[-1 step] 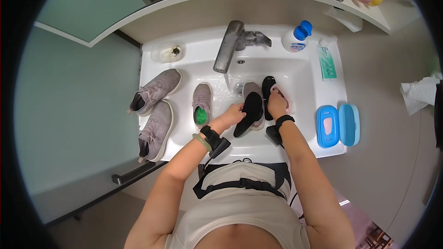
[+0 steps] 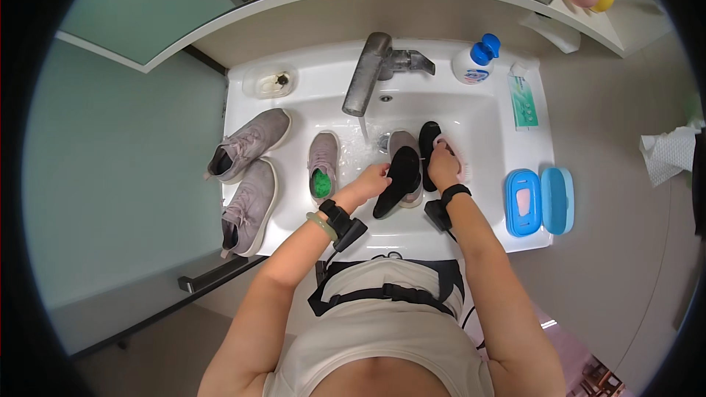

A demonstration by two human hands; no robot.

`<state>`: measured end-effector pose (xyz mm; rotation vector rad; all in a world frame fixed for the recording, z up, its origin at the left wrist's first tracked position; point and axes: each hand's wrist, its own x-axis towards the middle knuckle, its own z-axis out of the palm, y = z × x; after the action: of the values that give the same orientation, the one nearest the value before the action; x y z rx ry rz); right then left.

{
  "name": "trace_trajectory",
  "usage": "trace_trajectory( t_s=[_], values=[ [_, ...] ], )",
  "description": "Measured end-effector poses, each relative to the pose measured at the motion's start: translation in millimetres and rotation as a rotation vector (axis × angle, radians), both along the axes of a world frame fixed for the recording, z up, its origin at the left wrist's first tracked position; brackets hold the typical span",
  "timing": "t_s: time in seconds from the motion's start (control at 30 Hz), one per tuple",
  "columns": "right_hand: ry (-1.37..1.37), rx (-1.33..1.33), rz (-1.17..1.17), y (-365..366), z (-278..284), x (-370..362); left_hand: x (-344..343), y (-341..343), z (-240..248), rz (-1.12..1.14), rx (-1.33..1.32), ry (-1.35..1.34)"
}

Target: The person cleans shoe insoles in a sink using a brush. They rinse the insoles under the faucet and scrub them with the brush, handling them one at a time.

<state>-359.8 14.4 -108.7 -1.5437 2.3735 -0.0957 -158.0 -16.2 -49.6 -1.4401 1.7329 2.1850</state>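
Observation:
My left hand (image 2: pixel 370 181) pinches the edge of a black insole (image 2: pixel 401 180), held tilted over a grey shoe (image 2: pixel 404 143) in the sink. My right hand (image 2: pixel 443 167) is closed on a pink scrub brush (image 2: pixel 457 154), its pale bristles facing right. A second black insole (image 2: pixel 430 132) lies right beside that hand, partly covered by it; whether the fingers touch it I cannot tell. Left of the hands, another small grey-pink shoe (image 2: pixel 322 151) sits in the basin with something bright green (image 2: pixel 321 184) inside. Water runs from the grey faucet (image 2: pixel 360 88) between the two shoes.
Two larger grey-pink sneakers (image 2: pixel 250 140) stand on the left rim of the white sink (image 2: pixel 485 114). At the right are a blue-capped white bottle (image 2: pixel 472 65), a green-and-white tube (image 2: pixel 523 103) and an opened blue soap box (image 2: pixel 523 220). A clear dish (image 2: pixel 257 82) sits back left.

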Motion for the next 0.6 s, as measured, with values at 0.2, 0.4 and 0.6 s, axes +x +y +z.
trace_trajectory(
  t_s=[0.2,0.4,0.6],
  values=[
    [-0.236,-0.201,0.035,4.1,43.3,-17.1,-3.6,-3.0,-27.0,0.106,-0.315,-0.075],
    [-0.400,-0.397,0.011,13.2,94.9,-23.3,-39.2,7.6,-26.3,0.009,-0.429,-0.116],
    [-0.469,-0.530,-0.017,15.6,143.3,-6.6,-46.4,16.9,-40.1,0.073,-0.641,-0.146]
  ],
)
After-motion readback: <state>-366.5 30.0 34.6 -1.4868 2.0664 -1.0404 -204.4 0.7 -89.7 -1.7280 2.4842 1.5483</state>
